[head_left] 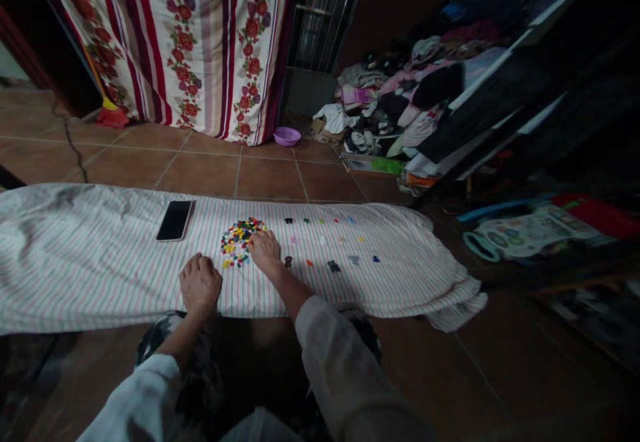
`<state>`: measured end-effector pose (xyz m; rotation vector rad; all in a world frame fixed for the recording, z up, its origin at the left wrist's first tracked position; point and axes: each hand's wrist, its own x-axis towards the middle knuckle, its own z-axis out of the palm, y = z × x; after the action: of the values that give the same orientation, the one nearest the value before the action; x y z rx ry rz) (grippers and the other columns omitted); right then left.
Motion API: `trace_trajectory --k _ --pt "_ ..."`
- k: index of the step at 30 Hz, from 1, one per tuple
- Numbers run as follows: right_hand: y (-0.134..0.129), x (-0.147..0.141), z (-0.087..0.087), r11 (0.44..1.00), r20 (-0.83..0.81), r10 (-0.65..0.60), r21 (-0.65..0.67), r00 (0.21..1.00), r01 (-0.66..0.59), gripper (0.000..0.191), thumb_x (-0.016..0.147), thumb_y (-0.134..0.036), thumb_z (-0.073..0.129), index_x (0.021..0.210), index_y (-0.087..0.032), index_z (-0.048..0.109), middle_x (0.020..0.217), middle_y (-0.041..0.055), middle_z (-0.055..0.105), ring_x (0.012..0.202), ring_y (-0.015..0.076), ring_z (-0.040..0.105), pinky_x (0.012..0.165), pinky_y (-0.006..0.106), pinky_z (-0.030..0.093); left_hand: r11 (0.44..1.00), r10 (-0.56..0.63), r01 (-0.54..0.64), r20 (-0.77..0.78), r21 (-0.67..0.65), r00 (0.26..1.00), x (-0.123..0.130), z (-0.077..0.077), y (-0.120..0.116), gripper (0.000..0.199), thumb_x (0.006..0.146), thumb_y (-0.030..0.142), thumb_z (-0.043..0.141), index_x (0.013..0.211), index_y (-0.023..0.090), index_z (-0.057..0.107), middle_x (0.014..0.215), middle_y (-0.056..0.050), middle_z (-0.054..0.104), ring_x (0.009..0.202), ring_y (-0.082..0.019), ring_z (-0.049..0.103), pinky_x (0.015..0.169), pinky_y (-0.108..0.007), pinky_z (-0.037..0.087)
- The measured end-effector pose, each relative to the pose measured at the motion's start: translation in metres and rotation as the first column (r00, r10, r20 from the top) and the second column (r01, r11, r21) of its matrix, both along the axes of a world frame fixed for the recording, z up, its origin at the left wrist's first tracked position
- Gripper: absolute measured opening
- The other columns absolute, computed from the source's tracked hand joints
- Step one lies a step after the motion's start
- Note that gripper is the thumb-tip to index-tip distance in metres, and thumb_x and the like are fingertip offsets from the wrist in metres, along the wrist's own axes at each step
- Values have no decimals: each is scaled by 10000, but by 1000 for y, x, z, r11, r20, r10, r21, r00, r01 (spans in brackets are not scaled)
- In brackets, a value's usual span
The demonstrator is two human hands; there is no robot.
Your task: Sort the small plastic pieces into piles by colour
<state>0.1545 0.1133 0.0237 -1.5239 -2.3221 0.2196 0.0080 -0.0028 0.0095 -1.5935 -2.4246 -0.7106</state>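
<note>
Pale, loose-fitting sleeves nearest; beyond, left hand back-up on white striped cloth, right hand bent-fingered at the right edge of a dense heap of tiny multicoloured pieces. Cannot tell in either hand whether gripping anything, undersides being hidden. Judged only partly done: three loose rows of single coloured pieces set out farther right, most apparently left in the heap.

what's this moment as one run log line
right hand: at multicolored small-piece pile | left hand: on striped cloth | spaced pieces: right of pile
</note>
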Motion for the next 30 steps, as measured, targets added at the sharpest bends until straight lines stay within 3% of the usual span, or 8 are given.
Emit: trace_trajectory --k 9,22,26,30 --pt "-9 -2 16 998 80 11 -68 997 -5 265 946 -279 447 1006 -184 687 1040 102 672 1056 246 514 852 370 429 1000 4 -4 -33 -1 999 -1 -3 0 249 870 236 403 1025 130 567 1196 -162 600 1094 -290 530 910 -418 361" --pt "-18 2 24 999 -21 -21 -40 1000 20 146 918 -264 510 910 -222 650 954 45 690 986 207 531 850 315 400 999 16 -17 -24 -51 1000 3 8 -1 265 871 240 404 1030 112 573 1167 -173 612 1090 -293 536 889 -425 380" --pt "-19 17 28 998 -90 -67 -18 994 66 137 904 -216 516 948 -225 645 968 30 686 966 191 542 872 298 396 997 18 -23 -56 -73 998 3 9 -1 257 869 241 405 1008 110 577 1134 -164 625 1067 -292 552 875 -409 390" --pt "-19 54 20 985 -210 -157 29 965 167 216 893 -172 487 1011 -234 658 1024 33 663 952 171 567 868 274 412 999 20 -25 -91 -48 996 1 5 -1 261 874 251 395 1004 113 575 1119 -160 628 1060 -292 556 879 -401 387"
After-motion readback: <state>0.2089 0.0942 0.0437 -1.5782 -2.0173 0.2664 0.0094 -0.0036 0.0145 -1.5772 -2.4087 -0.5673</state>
